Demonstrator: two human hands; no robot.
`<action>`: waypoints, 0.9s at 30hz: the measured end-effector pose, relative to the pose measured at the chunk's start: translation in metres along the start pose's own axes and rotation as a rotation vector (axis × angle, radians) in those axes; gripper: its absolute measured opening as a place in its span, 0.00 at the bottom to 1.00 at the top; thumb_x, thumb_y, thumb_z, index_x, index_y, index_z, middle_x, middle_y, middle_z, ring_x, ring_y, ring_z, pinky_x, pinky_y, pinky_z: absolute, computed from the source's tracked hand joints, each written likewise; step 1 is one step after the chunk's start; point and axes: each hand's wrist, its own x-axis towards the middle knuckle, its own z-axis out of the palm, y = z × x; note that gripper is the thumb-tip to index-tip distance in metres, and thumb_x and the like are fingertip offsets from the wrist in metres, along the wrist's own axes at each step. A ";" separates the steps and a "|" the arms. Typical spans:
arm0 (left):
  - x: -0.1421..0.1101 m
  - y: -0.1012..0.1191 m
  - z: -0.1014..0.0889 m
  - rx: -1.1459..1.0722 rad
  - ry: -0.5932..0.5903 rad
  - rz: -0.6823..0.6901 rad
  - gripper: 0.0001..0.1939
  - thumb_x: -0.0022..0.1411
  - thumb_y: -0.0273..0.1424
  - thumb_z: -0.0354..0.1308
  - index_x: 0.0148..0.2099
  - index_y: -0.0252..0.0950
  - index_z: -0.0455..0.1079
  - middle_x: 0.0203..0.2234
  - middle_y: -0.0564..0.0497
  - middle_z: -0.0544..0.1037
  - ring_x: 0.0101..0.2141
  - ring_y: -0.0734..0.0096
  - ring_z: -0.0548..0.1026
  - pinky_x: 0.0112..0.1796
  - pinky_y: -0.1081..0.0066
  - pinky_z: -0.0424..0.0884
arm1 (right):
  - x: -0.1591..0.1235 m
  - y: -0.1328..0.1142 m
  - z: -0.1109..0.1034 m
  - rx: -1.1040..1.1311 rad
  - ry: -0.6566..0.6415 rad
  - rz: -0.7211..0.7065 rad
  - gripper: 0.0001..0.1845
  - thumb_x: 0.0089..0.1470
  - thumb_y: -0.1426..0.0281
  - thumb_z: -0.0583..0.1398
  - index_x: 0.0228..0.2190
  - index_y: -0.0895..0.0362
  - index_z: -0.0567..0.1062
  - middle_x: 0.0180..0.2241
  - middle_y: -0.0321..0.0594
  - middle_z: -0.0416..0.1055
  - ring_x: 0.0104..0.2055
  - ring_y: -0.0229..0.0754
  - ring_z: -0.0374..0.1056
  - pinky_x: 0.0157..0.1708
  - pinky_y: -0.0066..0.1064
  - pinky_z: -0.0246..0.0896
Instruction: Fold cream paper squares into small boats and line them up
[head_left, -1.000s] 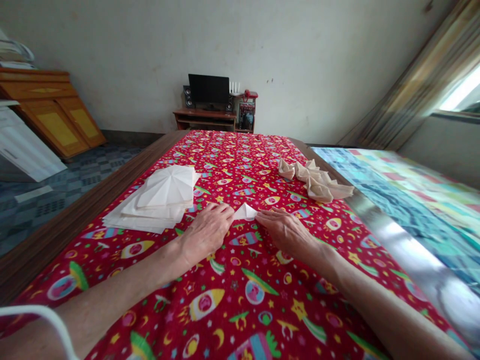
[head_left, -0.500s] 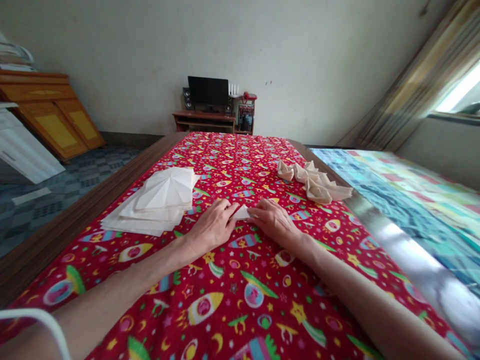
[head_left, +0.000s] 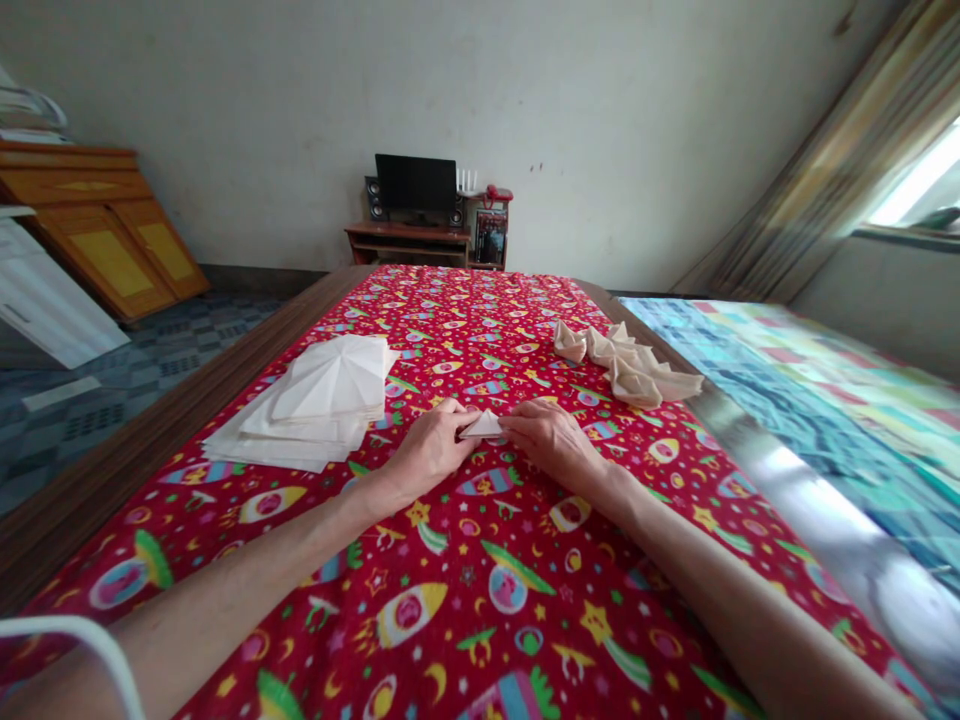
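Note:
Between my hands, at the middle of the table, is a small piece of white paper [head_left: 482, 426] folded to a triangle with its point away from me. My left hand [head_left: 433, 440] pinches its left corner between thumb and fingers. The fingers of my right hand [head_left: 551, 436] close on the right corner. To the left of my left hand lies a stack of creased white paper sheets [head_left: 330, 385], the top one with folds fanning out from a centre. Beyond my right hand sit several folded cream paper shapes [head_left: 637, 368] with pointed tips, grouped together.
A red cloth [head_left: 480, 600] with rockets and stars covers the table, whose brown wooden edge [head_left: 225, 370] shows at the left. A bed [head_left: 810, 400] stands along the right side. At the far wall are a monitor [head_left: 416, 183] and a small desk [head_left: 409, 236]. A white cable [head_left: 90, 625] crosses the lower left corner.
My hands have come closer together around the paper. Their flat fingers have curled into a grip on its corners, and the paper now looks smaller and narrower. The stack and folded shapes stay put.

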 end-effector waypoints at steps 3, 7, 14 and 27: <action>0.002 -0.002 0.003 -0.091 0.027 -0.023 0.12 0.57 0.30 0.58 0.44 0.40 0.75 0.32 0.51 0.71 0.32 0.73 0.72 0.32 0.76 0.69 | 0.000 -0.008 -0.002 -0.177 0.011 -0.055 0.12 0.62 0.70 0.50 0.38 0.59 0.74 0.29 0.40 0.71 0.32 0.39 0.62 0.35 0.32 0.49; 0.003 -0.001 0.007 -0.226 0.051 -0.044 0.13 0.56 0.30 0.59 0.45 0.38 0.75 0.34 0.50 0.71 0.35 0.70 0.73 0.36 0.73 0.71 | 0.001 -0.019 -0.005 -0.290 0.041 -0.045 0.11 0.62 0.71 0.50 0.36 0.59 0.72 0.27 0.39 0.70 0.30 0.39 0.61 0.33 0.34 0.46; -0.003 0.020 0.007 -0.158 0.183 0.032 0.29 0.59 0.37 0.58 0.61 0.36 0.59 0.45 0.44 0.67 0.48 0.60 0.68 0.50 0.61 0.66 | 0.000 -0.026 -0.007 -0.248 0.118 0.131 0.11 0.58 0.71 0.53 0.27 0.58 0.72 0.24 0.37 0.70 0.25 0.37 0.61 0.27 0.30 0.44; -0.002 0.009 0.011 -0.101 0.141 0.100 0.19 0.60 0.22 0.49 0.53 0.34 0.67 0.37 0.48 0.66 0.38 0.70 0.70 0.43 0.69 0.70 | 0.001 -0.033 0.006 0.221 0.147 0.515 0.12 0.56 0.68 0.53 0.39 0.53 0.75 0.25 0.36 0.74 0.26 0.37 0.67 0.26 0.26 0.52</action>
